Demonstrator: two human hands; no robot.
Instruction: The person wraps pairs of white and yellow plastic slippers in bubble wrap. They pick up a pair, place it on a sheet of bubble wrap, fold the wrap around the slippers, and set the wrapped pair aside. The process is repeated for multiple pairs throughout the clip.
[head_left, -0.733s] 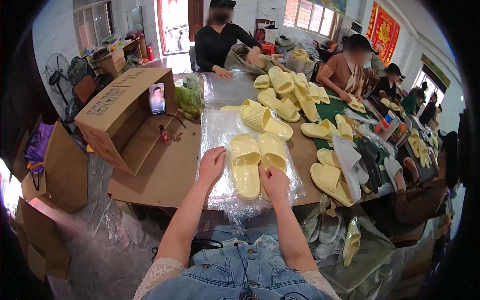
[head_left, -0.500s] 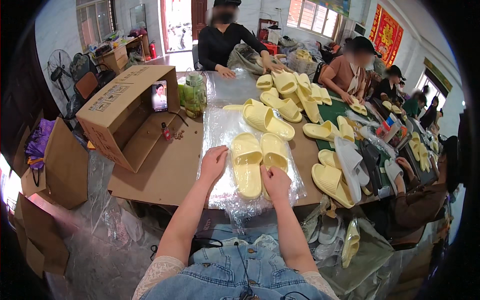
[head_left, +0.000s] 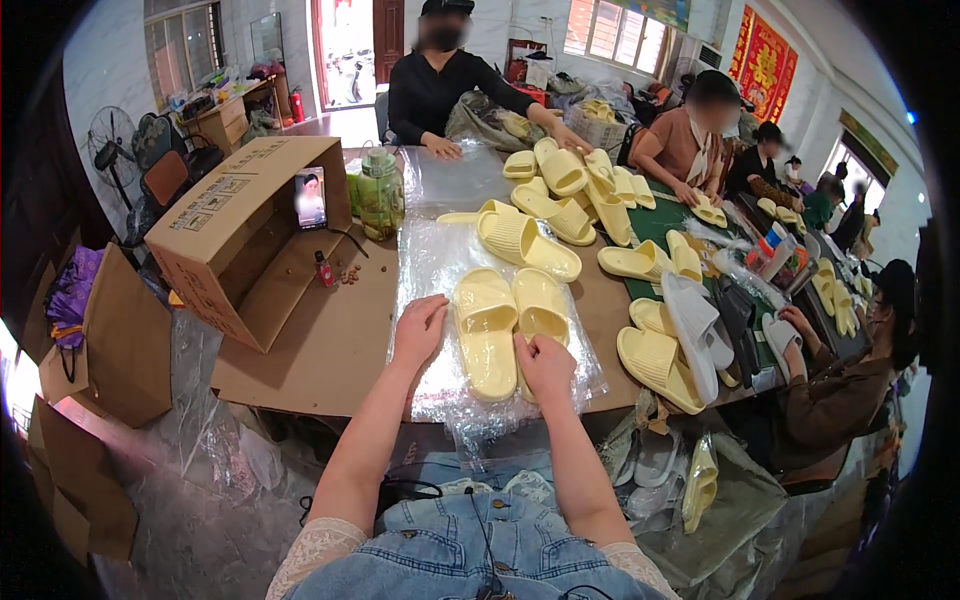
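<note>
Two pale yellow slippers, the left one (head_left: 487, 345) and the right one (head_left: 541, 300), lie side by side on the table with toes pointing away from me. Shiny clear film seems to cover them, and they rest on a stack of clear plastic bags (head_left: 425, 255). Beside the left slipper, my left hand (head_left: 418, 332) lies on the film with its fingers stretched out. My right hand (head_left: 547, 368) is closed around the heel end of the right slipper, thumb towards the gap between the two; its fingertips are hidden. Another yellow slipper (head_left: 525, 240) lies just beyond.
A cardboard box (head_left: 225, 190) on its side holds a lit phone (head_left: 310, 198). A small red bottle (head_left: 324, 268) and a jar (head_left: 380, 195) stand nearby. More yellow slippers (head_left: 655, 365) and a white slipper (head_left: 690, 320) lie right. Co-workers sit across and along the table.
The whole view has shifted slightly. My hands and the pair of slippers keep nearly the same places relative to each other. The person across has reached further towards the slipper pile.
</note>
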